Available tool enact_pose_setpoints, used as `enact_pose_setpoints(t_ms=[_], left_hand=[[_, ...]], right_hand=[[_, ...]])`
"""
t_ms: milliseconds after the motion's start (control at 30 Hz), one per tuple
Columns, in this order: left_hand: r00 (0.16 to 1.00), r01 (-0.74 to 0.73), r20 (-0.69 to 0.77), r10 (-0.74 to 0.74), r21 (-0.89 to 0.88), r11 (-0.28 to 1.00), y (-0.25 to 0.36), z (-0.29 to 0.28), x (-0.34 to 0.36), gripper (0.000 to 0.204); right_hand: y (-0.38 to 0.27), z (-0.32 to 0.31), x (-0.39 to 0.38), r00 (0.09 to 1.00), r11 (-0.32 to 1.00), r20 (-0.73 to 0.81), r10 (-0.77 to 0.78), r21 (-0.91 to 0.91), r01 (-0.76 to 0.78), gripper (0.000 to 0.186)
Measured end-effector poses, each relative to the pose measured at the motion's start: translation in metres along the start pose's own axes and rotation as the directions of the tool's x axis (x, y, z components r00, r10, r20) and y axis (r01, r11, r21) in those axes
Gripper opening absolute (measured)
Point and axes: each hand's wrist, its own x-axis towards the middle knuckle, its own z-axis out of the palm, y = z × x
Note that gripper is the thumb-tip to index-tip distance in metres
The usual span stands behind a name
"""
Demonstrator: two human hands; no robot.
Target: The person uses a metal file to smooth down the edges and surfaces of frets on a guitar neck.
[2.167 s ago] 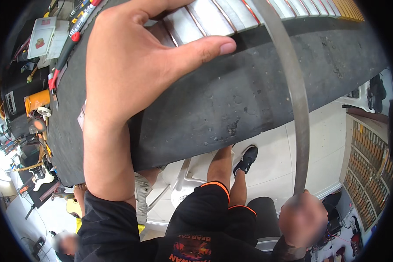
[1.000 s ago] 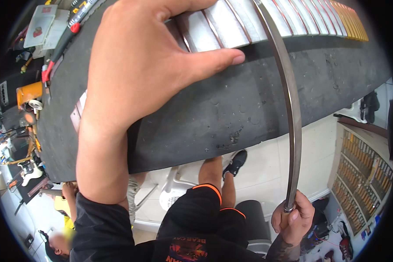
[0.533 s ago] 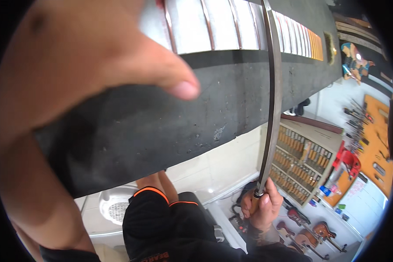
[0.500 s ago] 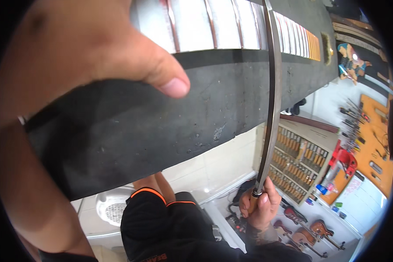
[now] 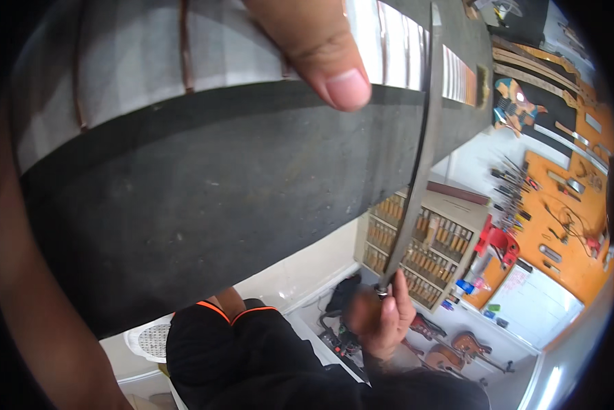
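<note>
A fretted guitar neck (image 5: 235, 58), its surface between the frets covered in silvery-white strips, lies across the far side of a dark grey worktop (image 5: 198, 184). My left hand (image 5: 314, 41) reaches over the neck from the left, its thumb stretched out over the near edge; the other fingers are out of the picture. A long steel file (image 5: 424, 164) crosses the neck and overhangs the worktop's near edge. My right hand (image 5: 387, 321) grips its handle, which is blurred by motion, below that edge. Contact between file and frets cannot be made out.
Right of the worktop stands a rack (image 5: 416, 239) with several rows of wooden-handled tools. Beyond it are an orange tool board (image 5: 560, 225), a whiteboard (image 5: 534, 290) and hanging guitars (image 5: 443, 359). A white perforated seat (image 5: 146, 339) is at lower left.
My left thumb has moved right, nearer the file, and sits over the neck's near edge. My right hand and the file's handle have shifted slightly left and up. The whole view has turned.
</note>
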Motion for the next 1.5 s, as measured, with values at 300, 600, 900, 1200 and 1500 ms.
enact_pose_setpoints(t_ms=[300,600,900,1200,1500], left_hand=[[0.999,-0.010,0.037,0.012,-0.047,0.999,-0.003,-0.001,0.000,0.072],[0.998,-0.010,0.059,0.013,-0.042,0.999,-0.001,0.000,0.004,0.075],[0.996,-0.022,0.083,0.026,-0.048,0.999,0.002,0.000,0.009,0.078],[0.993,-0.034,0.107,0.040,-0.055,0.998,0.002,-0.002,0.013,0.081],[0.986,-0.046,0.162,0.050,-0.032,0.998,0.005,-0.009,0.017,0.084]], right_hand=[[0.004,0.008,-0.007,1.000,1.000,-0.004,-0.013,0.014,0.013,0.047],[0.008,0.000,-0.024,0.995,0.994,0.009,-0.096,-0.055,0.096,0.047],[-0.031,0.023,0.046,0.996,0.947,-0.078,-0.047,-0.320,0.019,0.046],[-0.007,-0.003,-0.006,0.993,0.938,-0.034,-0.112,-0.333,0.094,0.046],[-0.038,0.022,0.063,0.992,0.862,-0.008,-0.129,-0.496,0.108,0.044]])
